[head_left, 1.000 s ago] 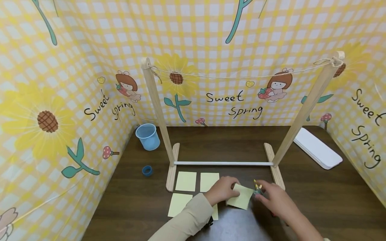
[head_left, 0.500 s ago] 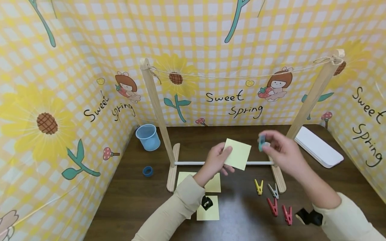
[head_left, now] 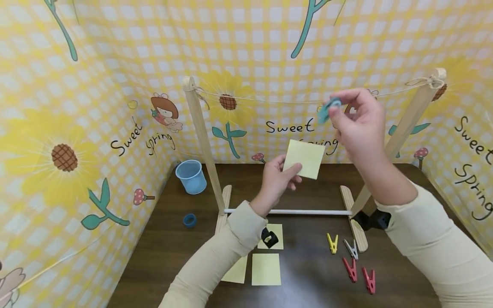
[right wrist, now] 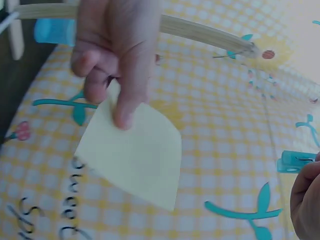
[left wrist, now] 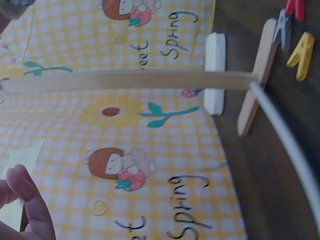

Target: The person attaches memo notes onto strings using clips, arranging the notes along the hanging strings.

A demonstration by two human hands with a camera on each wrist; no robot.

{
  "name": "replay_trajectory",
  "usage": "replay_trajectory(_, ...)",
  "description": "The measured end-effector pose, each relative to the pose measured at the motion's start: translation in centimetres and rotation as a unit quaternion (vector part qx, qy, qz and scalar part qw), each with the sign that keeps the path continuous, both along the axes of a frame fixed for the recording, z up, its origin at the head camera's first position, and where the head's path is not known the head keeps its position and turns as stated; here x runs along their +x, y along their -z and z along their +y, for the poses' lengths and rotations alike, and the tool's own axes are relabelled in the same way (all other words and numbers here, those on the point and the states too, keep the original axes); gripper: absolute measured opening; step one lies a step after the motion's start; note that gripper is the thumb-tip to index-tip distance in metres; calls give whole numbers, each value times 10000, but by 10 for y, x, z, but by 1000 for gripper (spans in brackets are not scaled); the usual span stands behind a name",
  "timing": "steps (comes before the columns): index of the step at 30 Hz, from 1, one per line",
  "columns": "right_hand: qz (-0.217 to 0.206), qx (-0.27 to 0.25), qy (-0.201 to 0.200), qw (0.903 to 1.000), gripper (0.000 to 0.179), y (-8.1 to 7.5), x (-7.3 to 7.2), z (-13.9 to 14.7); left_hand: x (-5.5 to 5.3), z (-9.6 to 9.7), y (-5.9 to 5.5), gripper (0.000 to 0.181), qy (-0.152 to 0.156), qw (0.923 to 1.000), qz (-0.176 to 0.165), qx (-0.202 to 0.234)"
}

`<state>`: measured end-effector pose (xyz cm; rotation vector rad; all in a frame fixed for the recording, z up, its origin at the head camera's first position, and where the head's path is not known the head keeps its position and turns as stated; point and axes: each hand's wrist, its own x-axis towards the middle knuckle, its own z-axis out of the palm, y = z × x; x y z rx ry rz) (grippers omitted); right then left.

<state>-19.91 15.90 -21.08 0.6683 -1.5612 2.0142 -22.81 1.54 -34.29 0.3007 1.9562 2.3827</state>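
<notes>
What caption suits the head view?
Left hand lifts a yellow note; right hand pinches a blue clothespin near the string.

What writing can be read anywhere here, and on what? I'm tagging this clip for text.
"Sweet Spring": printed on the yellow checked backdrop, back wall, "Spring" partly hidden by the yellow note.
"Sweet Spring": again on the left wall.
"Sweet Spring": again on the right wall, cut off at the edge.
Note, pegs, cup: none.

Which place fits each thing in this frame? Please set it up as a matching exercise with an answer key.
Things:
1. pale yellow square paper note
2. small blue plastic clothespin
3. light blue plastic cup
4. two red plastic clothespins

Places:
A. lying on the dark wooden table
B. pinched in the left hand
C. standing by the left wooden post
D. pinched in the right hand

Pairs: 1-B, 2-D, 3-C, 4-A
</notes>
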Motion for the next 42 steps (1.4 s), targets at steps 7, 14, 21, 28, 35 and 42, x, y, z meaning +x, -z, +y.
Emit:
replay_trajectory(7, -588, -136, 257, 9978, 9, -33, -11, -10, -15, 4, -28, 29, -256, 9981, 418, 377)
replay_trajectory(14, -1004, 129, 543, 9934, 7, -35, -17, -12, -18, 10, -48, 26, -271, 9932, 727, 867)
replay_trajectory(21, -1111, 27, 441, 9928, 9, -30, -22, -12, -18, 15, -58, 22, -418, 9876, 1078, 1062)
replay_trajectory(28, -1084, 165, 376, 9933, 12, -25, -25, -14, -16, 15, -58, 21, -338, 9866, 1083, 1171)
replay_trajectory(35, -1309, 1320, 756, 9796, 26, -24, -23, -13, -16, 16, -56, 22, -358, 9871, 1020, 1181)
replay_trajectory(42, -1485, 2077, 800, 9635, 45, -23, -16, -9, -16, 16, -52, 24, -460, 9871, 1022, 1141)
